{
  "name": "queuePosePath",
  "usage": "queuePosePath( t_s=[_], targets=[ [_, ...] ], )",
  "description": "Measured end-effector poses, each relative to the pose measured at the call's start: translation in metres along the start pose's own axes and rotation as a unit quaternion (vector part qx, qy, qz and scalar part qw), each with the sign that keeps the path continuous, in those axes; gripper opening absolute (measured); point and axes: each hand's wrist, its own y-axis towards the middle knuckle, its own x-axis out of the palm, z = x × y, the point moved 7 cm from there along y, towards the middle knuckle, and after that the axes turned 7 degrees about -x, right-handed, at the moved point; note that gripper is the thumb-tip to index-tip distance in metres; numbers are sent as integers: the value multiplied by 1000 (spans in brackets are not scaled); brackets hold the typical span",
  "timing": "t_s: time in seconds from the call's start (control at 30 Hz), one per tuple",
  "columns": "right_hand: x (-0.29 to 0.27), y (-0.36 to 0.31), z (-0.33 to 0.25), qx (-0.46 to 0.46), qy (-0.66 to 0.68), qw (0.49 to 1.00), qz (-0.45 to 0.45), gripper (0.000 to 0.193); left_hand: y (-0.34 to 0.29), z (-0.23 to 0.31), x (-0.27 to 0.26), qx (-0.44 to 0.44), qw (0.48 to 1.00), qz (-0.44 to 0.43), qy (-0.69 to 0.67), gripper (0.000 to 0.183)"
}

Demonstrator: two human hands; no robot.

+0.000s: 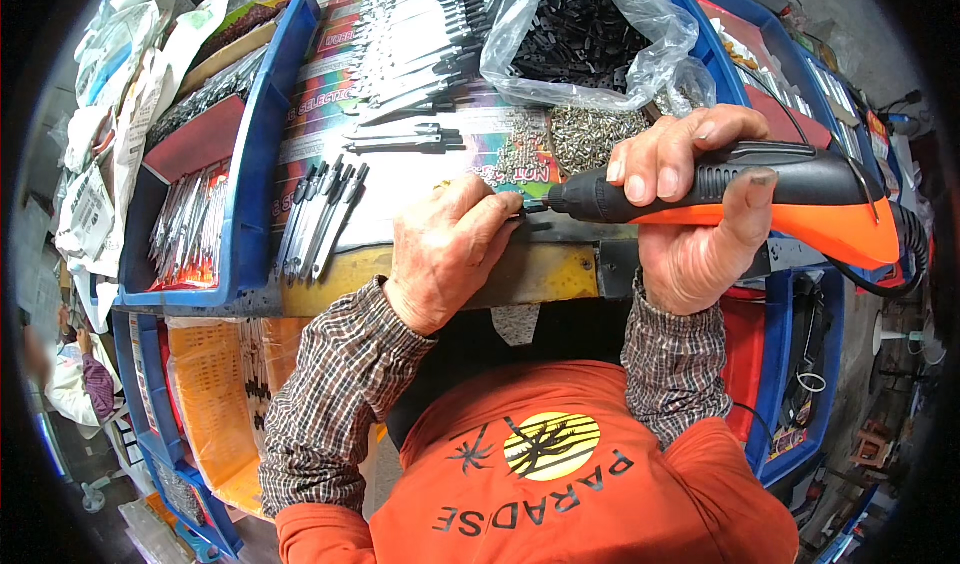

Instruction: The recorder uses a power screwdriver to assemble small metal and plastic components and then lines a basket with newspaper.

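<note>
My right hand grips a black and orange electric screwdriver, laid nearly level across the workbench edge with its nose to the left. Closed in a pinch, my left hand meets that nose and holds a small dark part, mostly hidden by the fingers. Left of this hand lie several clear-barrelled pens with dark ends. Beyond it are a few more pens and a long row of pens. Small metal pieces are heaped just past the screwdriver's nose.
A clear plastic bag of black parts stands open at the back. Blue bins flank the work surface; the left bin holds thin rods. An orange basket sits below left. The screwdriver's black cable loops at the right.
</note>
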Motion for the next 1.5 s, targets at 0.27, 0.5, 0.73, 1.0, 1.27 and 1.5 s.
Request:
queuePosePath(
  t_s=[0.27,0.5,0.73,1.0,1.27,1.5],
  targets=[
    [-1,0,-1,-3,-2,1000,0,35,1,2,-2,1,1000,-4,6,26],
    [-2,0,-1,-1,-3,1000,-2,35,1,3,-2,10,1000,-6,-10,21],
    [-1,0,-1,-3,-5,1000,-4,34,-2,7,3,29,998,4,47,21],
    [0,1,-9,-17,2,1000,-4,32,-4,3,3,-24,996,-19,80,17],
    [9,-2,-14,-21,1,999,-28,34,-17,3,-22,-119,991,9,-59,12],
    [20,-11,-8,2,-28,997,-68,45,-63,-5,-22,-391,847,-84,-349,15]
  ],
)
